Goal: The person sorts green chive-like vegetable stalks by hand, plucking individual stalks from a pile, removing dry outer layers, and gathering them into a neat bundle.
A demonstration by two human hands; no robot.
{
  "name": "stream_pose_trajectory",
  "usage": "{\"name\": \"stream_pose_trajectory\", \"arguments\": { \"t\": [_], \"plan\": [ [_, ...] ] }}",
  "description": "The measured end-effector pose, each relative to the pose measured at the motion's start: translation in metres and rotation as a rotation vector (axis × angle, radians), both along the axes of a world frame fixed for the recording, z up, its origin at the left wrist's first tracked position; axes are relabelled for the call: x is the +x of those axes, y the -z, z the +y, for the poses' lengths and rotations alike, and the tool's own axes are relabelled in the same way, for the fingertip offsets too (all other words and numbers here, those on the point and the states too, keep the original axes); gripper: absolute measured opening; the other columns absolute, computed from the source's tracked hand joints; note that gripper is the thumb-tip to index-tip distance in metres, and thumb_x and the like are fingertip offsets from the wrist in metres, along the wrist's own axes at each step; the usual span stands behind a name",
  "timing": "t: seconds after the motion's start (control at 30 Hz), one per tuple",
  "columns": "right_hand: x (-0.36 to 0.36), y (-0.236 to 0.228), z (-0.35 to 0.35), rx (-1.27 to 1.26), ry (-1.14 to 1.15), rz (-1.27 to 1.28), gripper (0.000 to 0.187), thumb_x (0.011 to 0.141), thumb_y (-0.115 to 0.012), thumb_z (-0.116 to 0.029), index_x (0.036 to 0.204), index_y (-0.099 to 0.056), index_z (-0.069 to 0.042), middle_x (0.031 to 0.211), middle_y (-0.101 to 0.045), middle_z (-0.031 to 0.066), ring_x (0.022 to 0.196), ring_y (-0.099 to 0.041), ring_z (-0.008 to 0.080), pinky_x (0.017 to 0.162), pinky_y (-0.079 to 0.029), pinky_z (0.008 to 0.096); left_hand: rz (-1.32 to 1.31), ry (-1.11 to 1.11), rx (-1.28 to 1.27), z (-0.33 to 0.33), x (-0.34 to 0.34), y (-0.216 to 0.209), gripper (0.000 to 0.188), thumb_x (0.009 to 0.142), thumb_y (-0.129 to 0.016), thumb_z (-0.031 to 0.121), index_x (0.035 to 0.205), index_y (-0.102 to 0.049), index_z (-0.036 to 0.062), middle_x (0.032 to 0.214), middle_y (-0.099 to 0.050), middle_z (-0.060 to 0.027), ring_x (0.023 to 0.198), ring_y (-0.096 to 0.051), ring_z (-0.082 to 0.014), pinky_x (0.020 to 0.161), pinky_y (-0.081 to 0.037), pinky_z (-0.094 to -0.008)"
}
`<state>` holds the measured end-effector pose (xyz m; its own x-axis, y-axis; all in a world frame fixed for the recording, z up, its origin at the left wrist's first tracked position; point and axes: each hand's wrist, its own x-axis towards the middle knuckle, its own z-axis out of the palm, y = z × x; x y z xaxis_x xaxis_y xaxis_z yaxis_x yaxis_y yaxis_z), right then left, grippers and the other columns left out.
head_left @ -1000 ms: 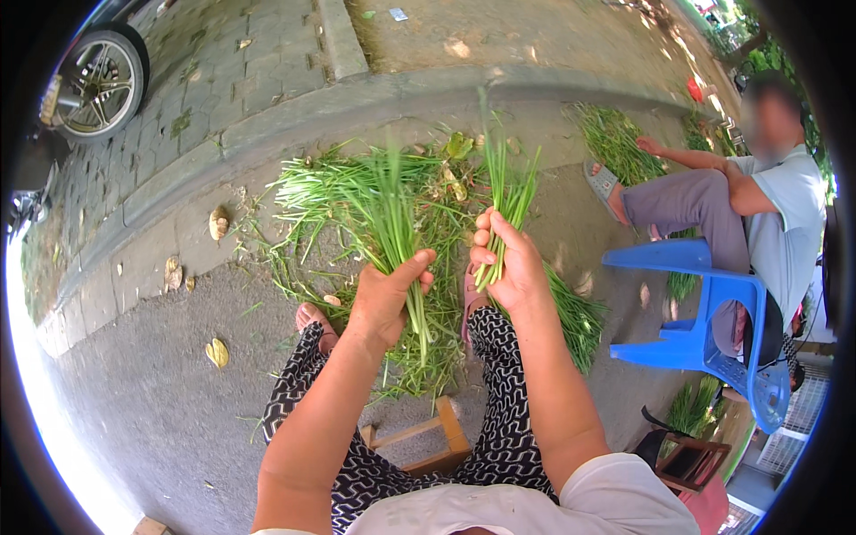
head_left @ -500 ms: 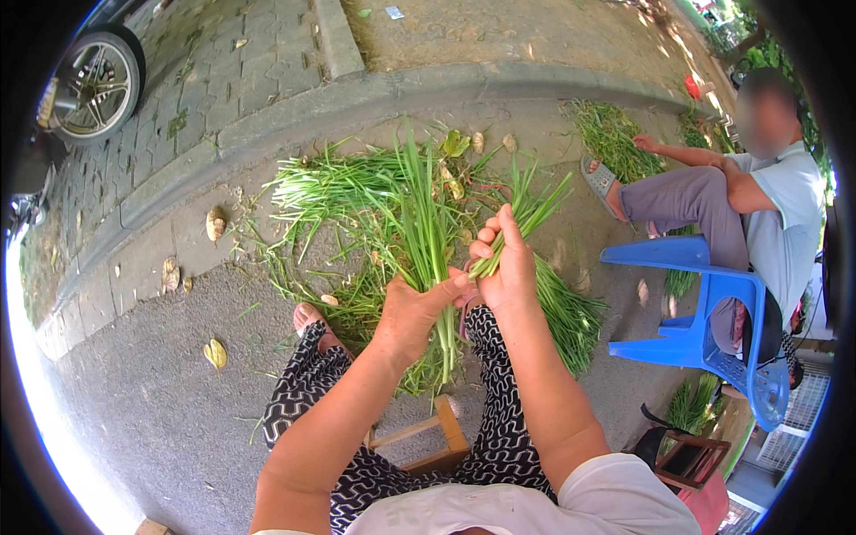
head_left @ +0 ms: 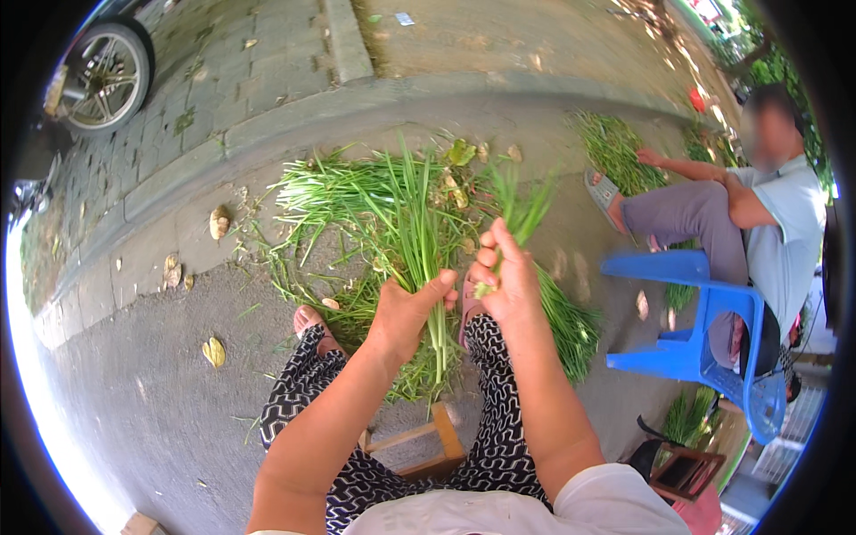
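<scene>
My left hand is closed around a bunch of long green chives, whose pale stalk ends point down toward me and whose leaf tips point away. Closed round a smaller bundle of chives is my right hand, just to the right; the leaves above it are smeared by motion. The two hands are close but apart. Beyond my left hand lies a heap of chives on the ground, with loose green trimmings in front of it. Another pile of chives rests beside my right forearm.
A wooden stool shows between my legs. To the right is a blue plastic chair, with a seated person by more greens. A curb runs across behind; a vehicle wheel stands far left.
My right hand and its bundle have drawn slightly apart from my left hand, and its leaves are now blurred. My left hand keeps its bunch in nearly the same place.
</scene>
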<state>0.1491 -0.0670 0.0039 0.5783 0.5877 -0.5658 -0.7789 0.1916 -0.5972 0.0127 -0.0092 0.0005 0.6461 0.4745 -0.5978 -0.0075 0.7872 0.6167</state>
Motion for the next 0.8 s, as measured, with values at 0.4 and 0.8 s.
{"name": "stream_pose_trajectory", "arguments": {
  "t": [0.4, 0.8],
  "plan": [
    [-0.036, -0.016, 0.004, -0.208, -0.768, -0.305, 0.020, 0.075, -0.070, -0.016, 0.086, -0.057, -0.006, 0.060, -0.045, -0.0049, 0.042, -0.036, 0.0015, 0.035, -0.026, 0.0179, -0.067, -0.205, -0.111, 0.021, -0.008, 0.004, 0.027, 0.085, -0.060, 0.023, 0.099, -0.057, 0.0008, 0.088, -0.061, -0.0071, 0.080, -0.058, -0.0165, 0.073, -0.049, -0.0333],
    [-0.020, -0.020, 0.001, -0.184, -0.757, -0.325, 0.028, 0.079, -0.064, -0.013, 0.106, -0.057, -0.009, 0.061, -0.043, -0.0076, 0.045, -0.034, -0.0002, 0.036, -0.026, 0.0165, -0.057, -0.108, -0.057, 0.030, -0.014, -0.002, 0.024, 0.085, -0.058, 0.018, 0.101, -0.061, 0.0002, 0.087, -0.061, -0.0066, 0.073, -0.055, -0.0133, 0.067, -0.049, -0.0264]
  ]
}}
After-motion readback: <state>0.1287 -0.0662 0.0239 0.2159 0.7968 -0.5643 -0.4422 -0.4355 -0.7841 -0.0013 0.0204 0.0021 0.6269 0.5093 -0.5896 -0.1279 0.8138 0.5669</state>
